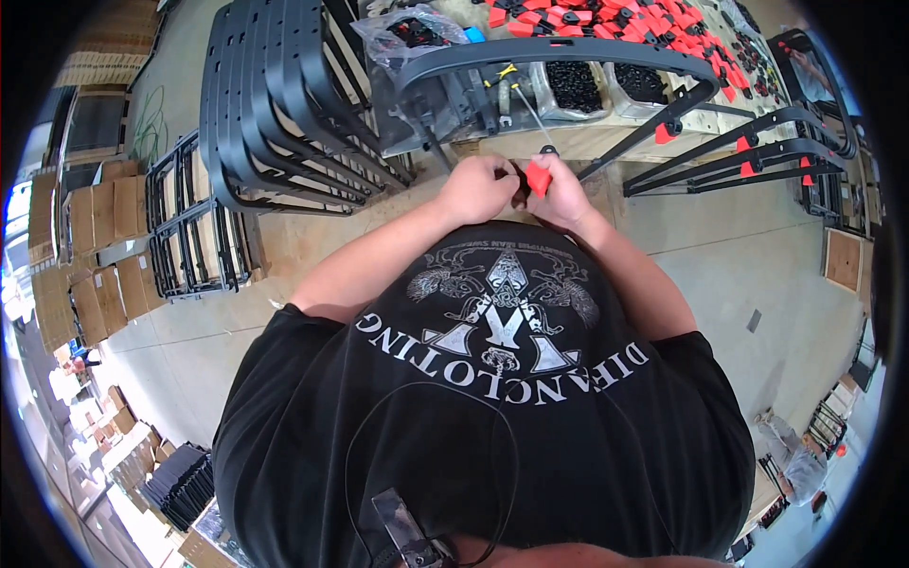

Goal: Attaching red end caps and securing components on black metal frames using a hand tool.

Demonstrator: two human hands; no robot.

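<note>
A: Where are the hands?

B: Both sit close together just above the middle, toward twelve o'clock from the person's chest. The left hand [478,187] is curled shut, fingers pinched on something I cannot make out. The right hand [561,194] is closed around a small red plastic piece [538,177], which shows between the two hands, touching both.

A: What is right by them?

B: A thin metal rod [526,106] runs from the hands up toward twelve o'clock, and a long curved black frame bar [559,52] arches over them. At two o'clock, black bars with red end caps [748,156] lie near the edge of the bench [568,140].

A: And on the bench?

B: At one o'clock, a heap of red and black clips [625,19]. Beneath it, clear bags of small black parts [575,87]. At eleven o'clock from the hands, a stack of black curved frames [284,95] stands on the floor [720,237].

A: Anything farther out?

B: At nine o'clock, black wire racks [194,222] and flat cardboard boxes [95,218], well apart from the hands.
</note>
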